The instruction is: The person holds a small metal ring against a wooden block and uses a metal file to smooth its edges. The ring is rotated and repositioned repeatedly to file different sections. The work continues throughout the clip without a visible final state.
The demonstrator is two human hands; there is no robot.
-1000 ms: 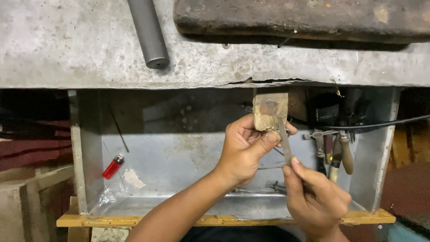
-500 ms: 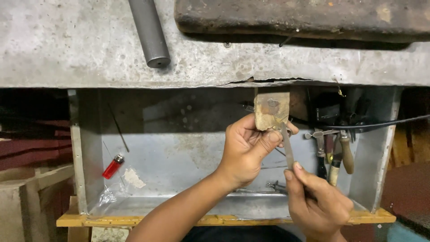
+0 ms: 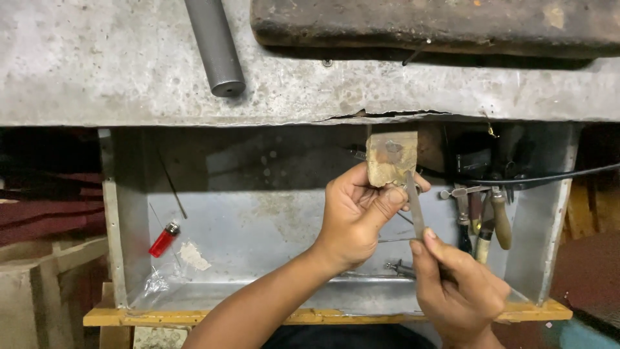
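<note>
The left hand [image 3: 355, 216] was closed around something small, thumb pressed across the curled fingers just under a wooden block [image 3: 391, 157] that stuck out from beneath the worktop [image 3: 129, 77]. What it pinched was hidden by the fingers and could not be made out. The right hand [image 3: 458, 291], lower and to the right, gripped a thin flat file [image 3: 414, 205], forefinger laid along it; the file's handle was buried in the palm, and its tip reached up to the block's lower edge beside the left thumb.

Behind both hands sat an open metal tray [image 3: 258, 226] with a yellow front edge. Its upper part lay in shadow. Far left of the hands a red lighter [image 3: 163, 239] leaned on the tray's back wall, with a crumpled clear bag [image 3: 152, 287] below it. Right of the hands, several tools [image 3: 484, 216] with wooden handles hung together, their heads lost in darkness. A black cable [image 3: 549, 178] crossed above them. Above the hands, a grey tube [image 3: 216, 48] and a dark slab [image 3: 439, 26] lay on the worktop, both cut off by the frame's top.
</note>
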